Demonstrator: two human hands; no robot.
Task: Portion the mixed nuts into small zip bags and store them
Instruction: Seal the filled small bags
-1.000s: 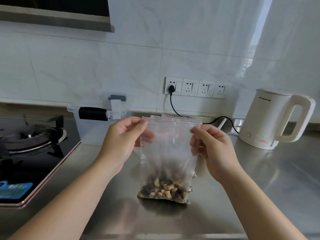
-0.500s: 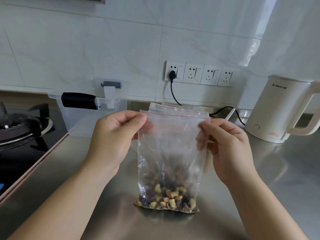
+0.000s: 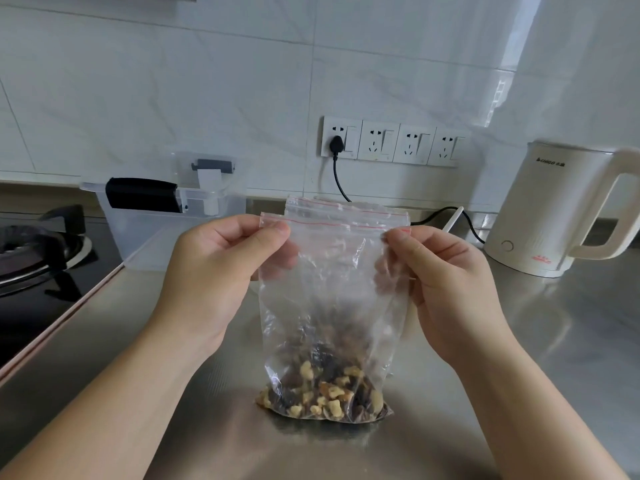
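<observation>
A home kitchen is shown by the gas stove [image 3: 38, 251], steel counter [image 3: 519, 341], tiled wall [image 3: 173, 81] and kettle [image 3: 554, 209].

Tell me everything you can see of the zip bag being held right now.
The zip bag is clear, thin, crinkled plastic with a red line along its zip strip at the top. It stands upright, its bottom resting on the steel counter. Mixed nuts fill only the bottom; the rest is empty and slack. The left hand pinches the top left corner, the right hand the top right. More red-lined bag tops show just behind it. Whether the zip is sealed cannot be told.
</observation>
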